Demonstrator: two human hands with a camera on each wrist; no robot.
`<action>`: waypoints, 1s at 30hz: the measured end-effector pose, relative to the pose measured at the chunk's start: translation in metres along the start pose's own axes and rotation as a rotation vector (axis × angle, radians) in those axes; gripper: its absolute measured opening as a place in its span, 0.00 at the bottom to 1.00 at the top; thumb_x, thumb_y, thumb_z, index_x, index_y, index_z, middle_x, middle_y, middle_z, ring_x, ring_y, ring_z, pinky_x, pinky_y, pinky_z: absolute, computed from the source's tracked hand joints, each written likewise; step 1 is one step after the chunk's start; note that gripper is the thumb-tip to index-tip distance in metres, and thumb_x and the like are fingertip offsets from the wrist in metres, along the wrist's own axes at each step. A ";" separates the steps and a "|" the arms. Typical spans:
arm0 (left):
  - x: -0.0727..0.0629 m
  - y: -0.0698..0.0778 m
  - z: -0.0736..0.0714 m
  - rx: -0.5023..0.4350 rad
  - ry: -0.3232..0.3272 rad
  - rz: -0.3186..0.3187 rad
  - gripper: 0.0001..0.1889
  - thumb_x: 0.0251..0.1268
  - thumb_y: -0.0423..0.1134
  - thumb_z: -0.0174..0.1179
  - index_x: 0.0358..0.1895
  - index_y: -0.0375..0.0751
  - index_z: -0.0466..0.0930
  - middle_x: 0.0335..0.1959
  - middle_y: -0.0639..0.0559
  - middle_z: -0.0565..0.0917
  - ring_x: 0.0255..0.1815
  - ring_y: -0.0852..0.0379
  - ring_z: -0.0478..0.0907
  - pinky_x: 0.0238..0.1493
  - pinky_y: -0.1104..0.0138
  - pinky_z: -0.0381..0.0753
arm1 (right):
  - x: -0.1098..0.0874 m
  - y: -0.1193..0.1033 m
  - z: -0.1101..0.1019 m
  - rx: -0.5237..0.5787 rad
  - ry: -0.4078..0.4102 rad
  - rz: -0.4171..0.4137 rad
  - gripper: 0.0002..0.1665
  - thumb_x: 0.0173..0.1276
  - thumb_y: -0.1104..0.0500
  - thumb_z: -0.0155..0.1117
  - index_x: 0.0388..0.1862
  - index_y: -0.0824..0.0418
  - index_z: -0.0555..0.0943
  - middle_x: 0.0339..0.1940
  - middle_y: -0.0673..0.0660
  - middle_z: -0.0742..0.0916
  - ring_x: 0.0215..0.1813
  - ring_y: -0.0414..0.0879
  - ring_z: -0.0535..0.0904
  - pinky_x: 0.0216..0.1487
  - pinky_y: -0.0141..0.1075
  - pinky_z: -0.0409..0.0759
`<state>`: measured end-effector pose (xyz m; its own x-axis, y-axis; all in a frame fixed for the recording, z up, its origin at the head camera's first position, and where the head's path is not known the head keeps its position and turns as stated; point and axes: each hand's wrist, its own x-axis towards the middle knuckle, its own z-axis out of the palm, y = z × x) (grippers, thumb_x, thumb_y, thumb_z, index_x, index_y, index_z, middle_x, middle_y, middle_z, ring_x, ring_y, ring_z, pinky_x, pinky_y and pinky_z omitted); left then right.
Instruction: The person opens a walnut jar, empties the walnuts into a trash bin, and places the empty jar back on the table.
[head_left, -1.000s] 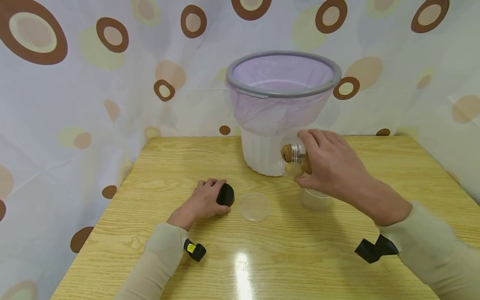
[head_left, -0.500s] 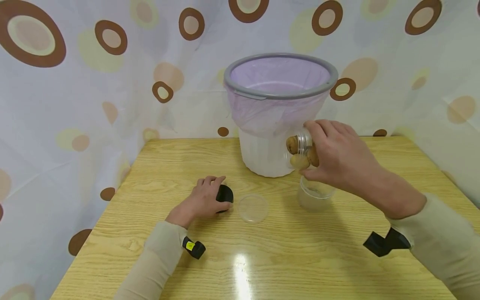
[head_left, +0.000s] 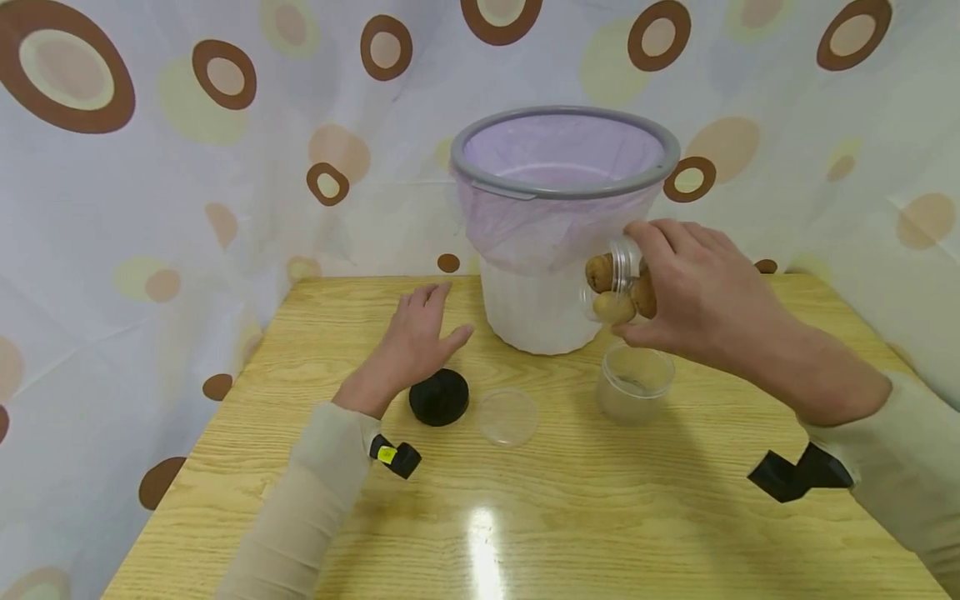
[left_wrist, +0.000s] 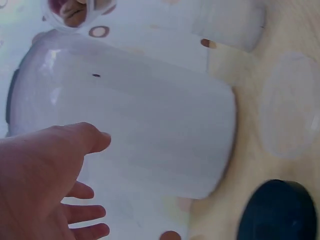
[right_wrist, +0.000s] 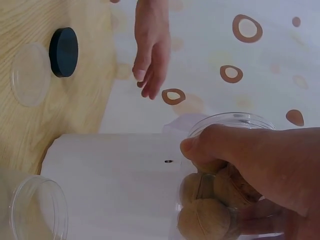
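Observation:
My right hand (head_left: 705, 287) grips a clear jar (head_left: 621, 265) above the right side of the table. Several brown walnuts (right_wrist: 204, 220) show through its wall, and the jar is held tilted. Below it, a second clear jar (head_left: 636, 404) stands uncovered on the wood. My left hand (head_left: 408, 342) hovers with fingers spread and holds nothing. Just under its wrist side lies a black round lid (head_left: 439, 398). To the right of that lid is a thin clear disc (head_left: 507, 417), flat on the table.
A white bin (head_left: 540, 308) with a grey rim and purple liner stands at the back, behind the hands. The wooden table (head_left: 420, 533) meets a wall covering (head_left: 262, 192) patterned with brown and yellow circles.
My left hand has let go of the black lid and risen away from it. My right hand has moved up and right with the jar of walnuts, uncovering the second jar.

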<state>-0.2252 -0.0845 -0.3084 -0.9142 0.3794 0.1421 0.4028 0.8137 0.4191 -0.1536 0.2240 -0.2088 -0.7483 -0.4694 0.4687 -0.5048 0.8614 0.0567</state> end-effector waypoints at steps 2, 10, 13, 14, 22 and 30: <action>0.005 0.005 -0.009 -0.015 0.039 0.023 0.37 0.75 0.51 0.53 0.76 0.32 0.54 0.73 0.34 0.61 0.73 0.35 0.59 0.74 0.47 0.60 | 0.001 0.001 -0.002 0.002 0.007 -0.003 0.53 0.39 0.51 0.82 0.62 0.71 0.69 0.51 0.69 0.81 0.55 0.65 0.77 0.59 0.59 0.73; 0.022 0.031 -0.044 -0.039 0.253 0.166 0.34 0.76 0.45 0.52 0.75 0.28 0.54 0.72 0.33 0.62 0.72 0.37 0.59 0.74 0.50 0.59 | 0.008 0.002 -0.007 0.004 0.019 -0.034 0.51 0.39 0.52 0.81 0.59 0.72 0.69 0.46 0.67 0.81 0.50 0.64 0.78 0.55 0.58 0.75; 0.029 0.041 -0.059 -0.054 0.314 0.208 0.33 0.77 0.44 0.50 0.76 0.30 0.54 0.73 0.35 0.62 0.73 0.39 0.58 0.75 0.52 0.59 | 0.012 0.002 -0.011 -0.001 0.010 -0.025 0.51 0.38 0.51 0.82 0.59 0.71 0.69 0.45 0.66 0.80 0.47 0.62 0.77 0.53 0.57 0.75; 0.031 0.045 -0.064 -0.051 0.330 0.222 0.32 0.77 0.44 0.50 0.76 0.31 0.55 0.73 0.35 0.62 0.73 0.39 0.58 0.75 0.53 0.58 | 0.013 0.002 -0.012 -0.002 0.006 -0.021 0.51 0.38 0.51 0.82 0.59 0.70 0.69 0.45 0.66 0.80 0.46 0.62 0.77 0.53 0.57 0.75; 0.057 0.067 -0.091 -0.001 0.327 0.263 0.32 0.78 0.46 0.47 0.77 0.34 0.55 0.74 0.37 0.61 0.76 0.42 0.56 0.78 0.58 0.55 | 0.017 0.004 -0.019 0.013 -0.007 -0.009 0.55 0.37 0.50 0.84 0.63 0.67 0.67 0.47 0.67 0.81 0.50 0.64 0.78 0.57 0.60 0.73; 0.083 0.081 -0.106 0.054 0.218 0.161 0.33 0.79 0.54 0.40 0.79 0.42 0.50 0.79 0.44 0.56 0.80 0.48 0.52 0.81 0.61 0.48 | 0.024 0.003 -0.026 0.029 0.007 -0.007 0.54 0.38 0.50 0.83 0.62 0.67 0.68 0.46 0.66 0.81 0.48 0.64 0.77 0.51 0.59 0.74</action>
<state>-0.2727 -0.0340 -0.1681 -0.8234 0.4071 0.3954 0.5404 0.7751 0.3274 -0.1620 0.2201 -0.1746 -0.7419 -0.4740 0.4743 -0.5224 0.8520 0.0343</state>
